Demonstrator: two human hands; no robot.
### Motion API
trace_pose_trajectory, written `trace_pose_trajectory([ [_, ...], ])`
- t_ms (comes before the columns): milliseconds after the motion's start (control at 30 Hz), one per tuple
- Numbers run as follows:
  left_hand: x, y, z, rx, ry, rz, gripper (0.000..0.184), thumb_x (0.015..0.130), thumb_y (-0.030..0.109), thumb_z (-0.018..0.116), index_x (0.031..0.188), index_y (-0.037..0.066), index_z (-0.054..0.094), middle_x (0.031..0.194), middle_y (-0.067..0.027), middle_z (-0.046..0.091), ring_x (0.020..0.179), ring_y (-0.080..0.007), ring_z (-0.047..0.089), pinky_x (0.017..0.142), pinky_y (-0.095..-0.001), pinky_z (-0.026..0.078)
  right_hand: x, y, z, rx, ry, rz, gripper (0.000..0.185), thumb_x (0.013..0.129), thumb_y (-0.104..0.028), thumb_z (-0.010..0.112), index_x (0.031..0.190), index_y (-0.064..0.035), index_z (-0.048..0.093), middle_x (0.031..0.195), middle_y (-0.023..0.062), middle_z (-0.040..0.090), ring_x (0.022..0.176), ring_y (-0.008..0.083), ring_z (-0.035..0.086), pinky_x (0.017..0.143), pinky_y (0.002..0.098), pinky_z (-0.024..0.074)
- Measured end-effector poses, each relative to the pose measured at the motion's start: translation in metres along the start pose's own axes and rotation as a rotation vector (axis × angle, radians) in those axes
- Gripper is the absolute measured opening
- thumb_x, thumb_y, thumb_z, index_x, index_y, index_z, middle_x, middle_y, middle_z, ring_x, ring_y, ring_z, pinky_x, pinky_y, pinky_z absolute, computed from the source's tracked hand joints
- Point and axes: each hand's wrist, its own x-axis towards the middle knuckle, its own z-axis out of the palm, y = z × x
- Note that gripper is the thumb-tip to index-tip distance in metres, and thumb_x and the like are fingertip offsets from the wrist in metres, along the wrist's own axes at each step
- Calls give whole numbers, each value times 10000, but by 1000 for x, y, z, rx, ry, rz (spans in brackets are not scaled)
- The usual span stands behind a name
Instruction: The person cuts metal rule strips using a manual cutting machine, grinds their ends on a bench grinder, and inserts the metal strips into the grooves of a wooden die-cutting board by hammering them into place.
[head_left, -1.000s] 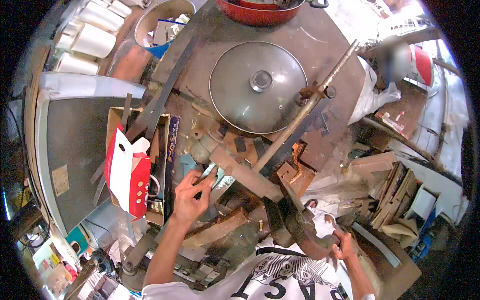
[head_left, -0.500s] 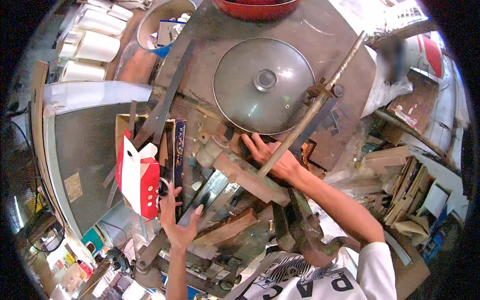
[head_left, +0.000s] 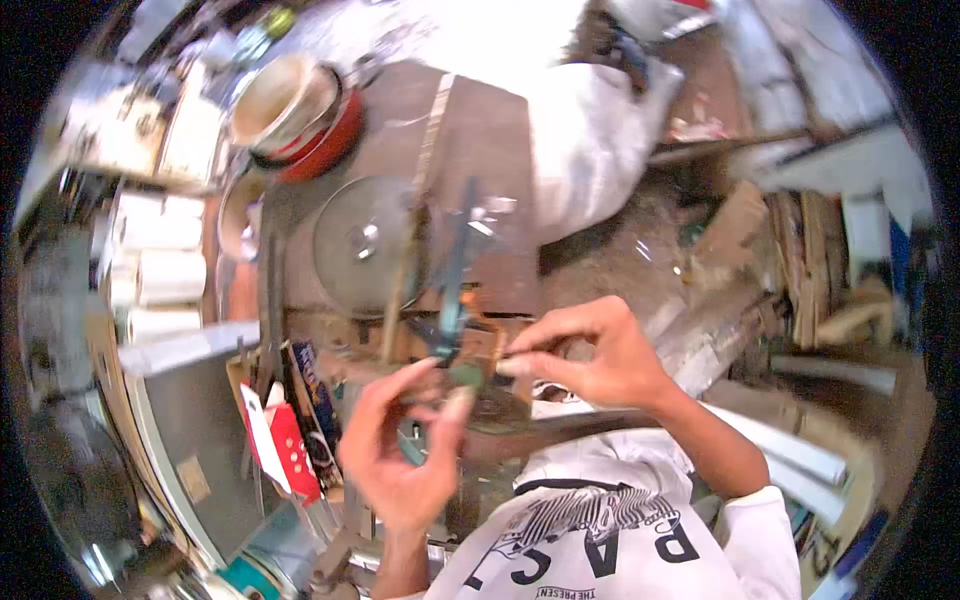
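Observation:
Both hands are raised over the near edge of the workbench, facing each other, with motion blur. My left hand [head_left: 405, 445] has curved fingers, its thumb and index tips close to a small greenish patch [head_left: 466, 376]. Whether it holds that patch is unclear. My right hand [head_left: 600, 355] pinches thumb and index together, and anything between them is too small to name. Dark vise-like metalwork [head_left: 500, 408] lies below the hands. Beyond them a long blue-grey strip [head_left: 460, 250] and a rod [head_left: 430, 150] lie near a glass lid [head_left: 340, 265].
A red pan [head_left: 335, 145] and a pale bowl [head_left: 275, 100] are at the back left. A red and white carton [head_left: 280, 440] stands left of my left hand. A white sack [head_left: 585, 150] borders the bench's right side, with stacked boards [head_left: 800, 240] further right.
My left hand has left the red and white carton and moved right. My right hand has come back from beside the lid into a pinch. The view has shifted.

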Motion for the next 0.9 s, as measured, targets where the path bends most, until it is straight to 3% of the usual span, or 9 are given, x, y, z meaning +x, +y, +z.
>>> trace_pose_trajectory([
  [167,-20,65,85,-347,-656,-35,261,856,-11,724,1113,-30,689,891,-66,713,778,-78,645,685,-212,520,-138,-52,-55,16,285,-60,271,907,-128,700,1134,19,679,933,71,713,818,117,669,751,272,542],
  [233,-46,89,113,-521,-674,-126,237,877,-7,710,1111,-35,689,864,-55,713,765,-80,653,690,-216,528,-194,-60,-62,629,496,69,340,970,-125,613,1262,45,574,972,78,690,839,131,678,759,273,565],
  [267,-67,105,131,-508,-714,-102,260,887,-12,696,1145,-39,672,872,-56,715,744,-83,652,688,-214,529,-230,-59,-69,553,538,44,346,1004,-121,550,1303,50,526,942,84,694,841,120,680,743,262,576],
  [433,-208,145,225,-552,-1066,-25,195,899,6,692,1086,-30,651,889,-78,711,765,-89,644,671,-215,503,-407,-14,-70,554,878,-49,329,980,-85,597,1294,-14,528,1000,88,714,808,113,682,700,243,553],
  [500,-272,151,255,-607,-1195,-283,221,888,-7,696,1102,-32,645,882,-70,708,763,-85,631,677,-211,480,-489,-3,-59,336,1138,-53,342,961,-82,624,1281,-40,509,934,96,726,842,134,701,710,246,547],
  [567,-343,157,277,-468,-1469,72,228,865,-35,702,1090,-33,662,893,-46,696,803,-78,619,710,-218,487,-574,15,-49,179,1262,-103,373,958,-90,641,1275,-2,466,813,108,719,702,56,625,633,213,485],
  [667,-459,190,304,-322,-1714,179,258,843,-28,731,1093,-28,668,893,-36,692,827,-76,619,714,-214,487,-698,20,-36,65,1386,-69,391,951,-120,667,1266,-12,462,743,81,714,682,31,606,614,188,431],
  [767,-566,214,332,-348,-1880,341,280,829,-37,743,1098,-20,666,896,-44,686,805,-78,620,716,-215,498,-813,30,-13,153,1501,40,390,974,-155,637,1295,-28,453,773,94,714,676,96,653,585,231,499],
  [900,-700,235,338,-388,-1959,420,223,847,-51,724,1051,-39,635,954,-107,698,781,-116,662,739,-252,547,-931,38,48,656,1764,-322,386,1027,-239,535,1332,-6,494,909,144,704,767,189,700,668,326,606],
])
